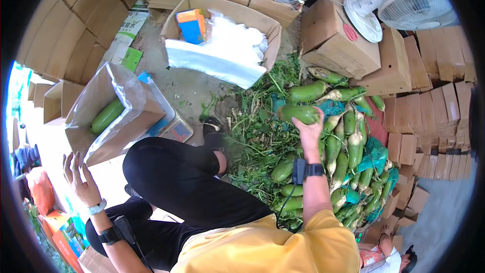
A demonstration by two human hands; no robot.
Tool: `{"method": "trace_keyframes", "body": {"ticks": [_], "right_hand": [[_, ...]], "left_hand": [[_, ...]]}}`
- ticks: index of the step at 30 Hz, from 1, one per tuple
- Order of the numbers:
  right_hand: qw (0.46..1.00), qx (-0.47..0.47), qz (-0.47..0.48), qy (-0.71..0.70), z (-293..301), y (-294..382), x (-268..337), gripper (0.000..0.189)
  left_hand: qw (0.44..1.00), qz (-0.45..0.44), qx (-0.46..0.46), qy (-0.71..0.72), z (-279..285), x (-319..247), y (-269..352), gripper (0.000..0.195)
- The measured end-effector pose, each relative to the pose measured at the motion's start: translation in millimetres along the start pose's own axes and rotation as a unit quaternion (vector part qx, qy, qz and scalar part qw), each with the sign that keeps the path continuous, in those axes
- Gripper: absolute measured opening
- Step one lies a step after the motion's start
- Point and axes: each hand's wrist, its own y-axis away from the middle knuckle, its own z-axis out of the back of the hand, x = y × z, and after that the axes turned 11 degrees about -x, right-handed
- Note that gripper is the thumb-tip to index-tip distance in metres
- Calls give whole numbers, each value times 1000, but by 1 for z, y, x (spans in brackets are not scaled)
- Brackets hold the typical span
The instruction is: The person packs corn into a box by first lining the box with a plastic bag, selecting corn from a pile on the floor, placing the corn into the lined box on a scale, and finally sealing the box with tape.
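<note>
My right hand [310,126] grips a thick green radish [299,114] above the heap on the floor. Around it lie many more green radishes [355,146] with pale root ends, some tangled in teal mesh netting [373,155]. My left hand [81,185] is raised with fingers apart and holds nothing. Just beyond it stands a cardboard box [121,136] lined with clear plastic, and one green radish [108,115] lies inside. That box rests on a platform scale [178,129], whose keypad faces me.
Cut leaves [257,132] cover the floor beside my foot. Ahead is a carton [274,51] holding white plastic bags [235,40] and an orange-and-blue box [191,26]. A white fan [411,7] and red-handled scissors [350,32] sit on cartons. Another person [384,254] is at lower right.
</note>
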Motion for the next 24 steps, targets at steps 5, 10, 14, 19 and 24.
{"method": "trace_keyframes", "body": {"ticks": [5, 10, 14, 19, 24], "right_hand": [[985, -5, -1, 172, -19, 33, 17, 64], [977, 78, 96, 176, -26, 25, -17, 64], [998, -25, -20, -46, 3, 3, 29, 72], [984, -58, -46, -161, 48, -6, 99, 50], [966, 45, -36, -251, 45, 8, 138, 50]], "left_hand": [[999, 32, -29, -1, 0, 2, 4, 24], [999, 12, -35, 14, 8, -16, -13, 24], [974, 127, -22, 187, 22, -37, -23, 28], [864, 122, 163, 460, 37, -148, -69, 30], [801, -21, 211, 559, 17, -237, -88, 38]]}}
